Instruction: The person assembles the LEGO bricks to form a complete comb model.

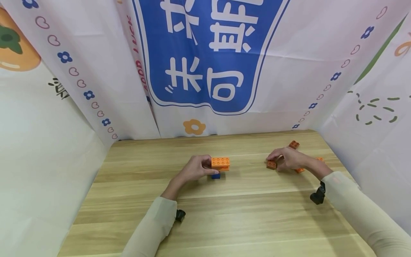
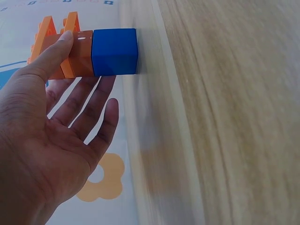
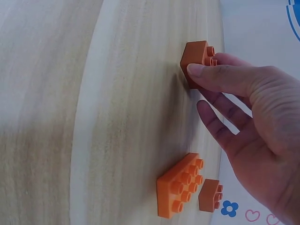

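Observation:
My left hand grips a small upright stack of toy building bricks, thumb on the near side. At its base is a blue brick, with a brownish-orange brick above it. Wider, bright orange bricks form the upper part, studs up. Over to the right, my right hand pinches a brownish-orange studded brick between thumb and fingers. That brick is at or just above the tabletop; the exact gap cannot be told.
Beside and behind the right hand lie a bright orange brick, another brownish-orange brick and a further orange piece, partly hidden by the wrist. Printed cloth hangs around the back and sides of the wooden table.

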A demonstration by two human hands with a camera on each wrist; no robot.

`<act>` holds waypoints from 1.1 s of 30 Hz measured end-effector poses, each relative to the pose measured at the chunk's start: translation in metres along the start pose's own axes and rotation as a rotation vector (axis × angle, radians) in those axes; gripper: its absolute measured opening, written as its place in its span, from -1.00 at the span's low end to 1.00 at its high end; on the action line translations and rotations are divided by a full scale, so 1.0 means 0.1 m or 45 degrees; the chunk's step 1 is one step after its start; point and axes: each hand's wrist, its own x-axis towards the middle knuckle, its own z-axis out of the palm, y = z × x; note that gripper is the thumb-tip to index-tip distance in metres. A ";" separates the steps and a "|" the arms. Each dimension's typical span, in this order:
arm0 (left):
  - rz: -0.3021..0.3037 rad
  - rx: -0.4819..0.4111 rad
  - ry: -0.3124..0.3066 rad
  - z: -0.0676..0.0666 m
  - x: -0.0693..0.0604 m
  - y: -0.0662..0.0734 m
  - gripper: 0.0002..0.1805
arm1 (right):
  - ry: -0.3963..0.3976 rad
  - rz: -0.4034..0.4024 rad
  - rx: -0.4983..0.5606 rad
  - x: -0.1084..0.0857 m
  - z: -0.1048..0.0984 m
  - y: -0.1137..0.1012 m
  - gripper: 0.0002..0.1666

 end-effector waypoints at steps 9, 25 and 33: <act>0.003 0.004 0.005 0.01 0.01 -0.01 -0.76 | 0.035 0.040 0.068 -0.01 0.03 -0.01 -0.47; 0.003 0.004 0.010 0.01 0.01 0.00 -0.77 | 0.093 0.008 0.032 0.01 0.10 0.00 -0.59; -0.008 0.006 0.007 0.00 0.00 0.01 -0.76 | 0.106 0.018 0.012 0.01 0.10 -0.01 -0.61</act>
